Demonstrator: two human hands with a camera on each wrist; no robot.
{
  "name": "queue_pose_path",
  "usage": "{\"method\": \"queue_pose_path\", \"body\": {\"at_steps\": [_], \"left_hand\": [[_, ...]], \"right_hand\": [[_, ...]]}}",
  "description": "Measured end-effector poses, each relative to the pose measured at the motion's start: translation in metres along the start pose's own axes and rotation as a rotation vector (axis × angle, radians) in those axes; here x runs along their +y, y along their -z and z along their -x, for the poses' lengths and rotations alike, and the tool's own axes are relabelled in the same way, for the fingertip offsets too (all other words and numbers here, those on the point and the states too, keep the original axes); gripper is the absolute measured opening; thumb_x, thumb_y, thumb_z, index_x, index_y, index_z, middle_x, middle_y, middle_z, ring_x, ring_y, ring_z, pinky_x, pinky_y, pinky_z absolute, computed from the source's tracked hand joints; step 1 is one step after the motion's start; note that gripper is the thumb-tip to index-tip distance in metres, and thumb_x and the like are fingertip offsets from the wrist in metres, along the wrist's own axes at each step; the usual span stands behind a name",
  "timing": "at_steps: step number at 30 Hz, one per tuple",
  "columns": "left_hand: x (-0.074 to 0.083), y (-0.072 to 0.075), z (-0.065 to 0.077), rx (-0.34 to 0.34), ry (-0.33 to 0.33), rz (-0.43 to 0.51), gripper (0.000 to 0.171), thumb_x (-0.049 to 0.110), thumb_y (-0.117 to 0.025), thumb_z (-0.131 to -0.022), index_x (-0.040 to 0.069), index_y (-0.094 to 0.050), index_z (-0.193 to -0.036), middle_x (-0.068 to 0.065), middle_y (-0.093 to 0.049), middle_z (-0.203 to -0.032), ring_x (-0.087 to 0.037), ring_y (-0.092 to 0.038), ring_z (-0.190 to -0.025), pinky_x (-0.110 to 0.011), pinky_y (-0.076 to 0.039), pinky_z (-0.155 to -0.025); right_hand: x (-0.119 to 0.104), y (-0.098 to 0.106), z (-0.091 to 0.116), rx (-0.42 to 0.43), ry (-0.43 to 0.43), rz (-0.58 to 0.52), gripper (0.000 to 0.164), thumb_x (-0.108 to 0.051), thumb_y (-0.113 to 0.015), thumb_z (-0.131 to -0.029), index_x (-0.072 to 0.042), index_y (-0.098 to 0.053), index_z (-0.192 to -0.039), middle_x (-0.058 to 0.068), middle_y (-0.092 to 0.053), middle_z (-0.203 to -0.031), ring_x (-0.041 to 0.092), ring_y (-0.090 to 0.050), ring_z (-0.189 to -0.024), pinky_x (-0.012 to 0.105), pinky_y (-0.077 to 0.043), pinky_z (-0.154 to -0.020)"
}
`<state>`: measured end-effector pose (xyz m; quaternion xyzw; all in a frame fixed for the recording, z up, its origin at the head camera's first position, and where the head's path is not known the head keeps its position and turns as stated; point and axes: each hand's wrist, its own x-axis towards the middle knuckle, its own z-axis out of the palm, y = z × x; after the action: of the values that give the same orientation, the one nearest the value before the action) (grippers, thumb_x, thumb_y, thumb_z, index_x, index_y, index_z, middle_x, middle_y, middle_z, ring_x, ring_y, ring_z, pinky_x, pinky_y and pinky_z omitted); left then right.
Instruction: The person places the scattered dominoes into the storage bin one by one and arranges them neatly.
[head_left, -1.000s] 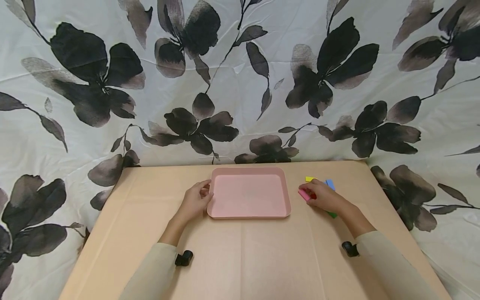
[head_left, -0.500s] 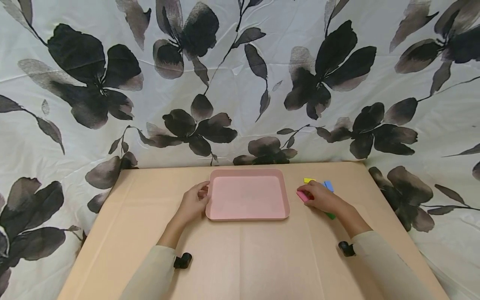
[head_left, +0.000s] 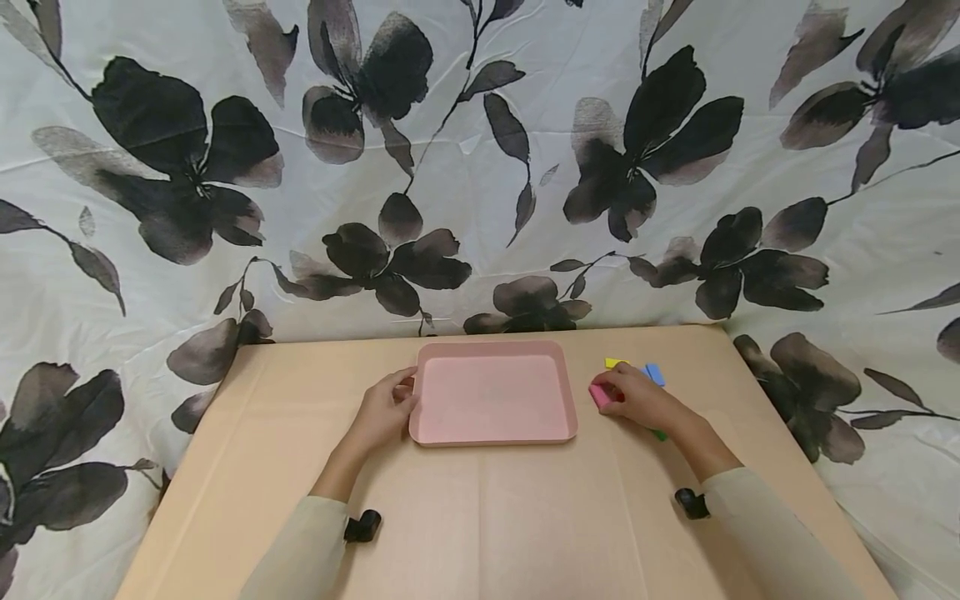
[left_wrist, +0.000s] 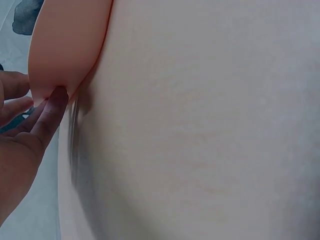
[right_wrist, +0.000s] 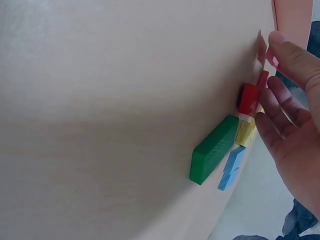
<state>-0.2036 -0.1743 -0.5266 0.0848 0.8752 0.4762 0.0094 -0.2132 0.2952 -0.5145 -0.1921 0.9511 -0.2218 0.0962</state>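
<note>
In the head view a shallow pink tray (head_left: pixel 495 393) lies on the table. My left hand (head_left: pixel 386 408) holds its left edge; in the left wrist view the thumb (left_wrist: pixel 56 105) presses against the tray's wall. To the right of the tray, my right hand (head_left: pixel 637 397) pinches a small pink block (head_left: pixel 600 396) between thumb and fingers. In the right wrist view, a red block (right_wrist: pixel 248 99), a green block (right_wrist: pixel 215 150), a yellow block (right_wrist: pixel 244 132) and blue blocks (right_wrist: pixel 231 167) lie near that hand's fingers. The hand partly hides these blocks in the head view.
The tan table (head_left: pixel 480 525) reaches back to a white cloth with dark flowers (head_left: pixel 405 142). Small black cameras (head_left: pixel 363 526) sit at both wrists. The blocks lie near the table's back right part.
The pink block has shifted very slightly toward the tray and tilted in the right hand's fingers. The left hand stays at the tray's edge. The whole head view has drifted a little.
</note>
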Motion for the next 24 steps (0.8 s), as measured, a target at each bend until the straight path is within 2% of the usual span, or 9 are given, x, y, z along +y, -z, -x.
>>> {"method": "queue_pose_path", "body": {"at_steps": [5,11,18,24], "left_hand": [[-0.001,0.0,0.0,-0.014,0.001,-0.004,0.052,0.001,-0.068,-0.094,-0.002,-0.056,-0.144,-0.019,-0.069,-0.121,-0.026,-0.069,-0.1,-0.032,-0.057,-0.085],[0.002,0.001,-0.001,-0.02,0.007,0.008,0.052,-0.001,-0.068,-0.094,-0.002,-0.055,-0.145,-0.02,-0.069,-0.12,-0.027,-0.069,-0.1,-0.036,-0.056,-0.087],[-0.001,0.001,-0.001,-0.019,0.006,-0.008,0.052,0.0,-0.068,-0.094,-0.001,-0.056,-0.145,-0.02,-0.069,-0.12,-0.026,-0.069,-0.099,-0.03,-0.056,-0.084],[0.0,0.001,-0.002,-0.022,0.009,0.006,0.052,-0.001,-0.068,-0.093,-0.001,-0.056,-0.144,-0.02,-0.069,-0.121,-0.027,-0.069,-0.099,-0.032,-0.057,-0.084]], "right_hand": [[-0.003,0.0,0.0,0.046,0.004,-0.031,0.048,-0.022,-0.084,-0.086,-0.004,-0.067,-0.128,0.015,-0.06,-0.118,0.028,-0.057,-0.101,0.045,-0.055,-0.088],[-0.015,0.003,-0.007,0.088,0.011,-0.083,0.048,-0.02,-0.084,-0.087,-0.003,-0.067,-0.128,0.015,-0.067,-0.121,0.033,-0.066,-0.108,0.052,-0.057,-0.096],[-0.036,0.005,-0.017,0.155,0.044,-0.082,0.047,-0.015,-0.086,-0.084,-0.001,-0.069,-0.125,0.011,-0.072,-0.112,0.022,-0.068,-0.096,0.043,-0.06,-0.087],[-0.05,0.007,-0.028,0.169,0.056,-0.104,0.044,-0.013,-0.085,-0.084,-0.002,-0.07,-0.123,0.01,-0.071,-0.109,0.02,-0.068,-0.092,0.04,-0.062,-0.084]]}}
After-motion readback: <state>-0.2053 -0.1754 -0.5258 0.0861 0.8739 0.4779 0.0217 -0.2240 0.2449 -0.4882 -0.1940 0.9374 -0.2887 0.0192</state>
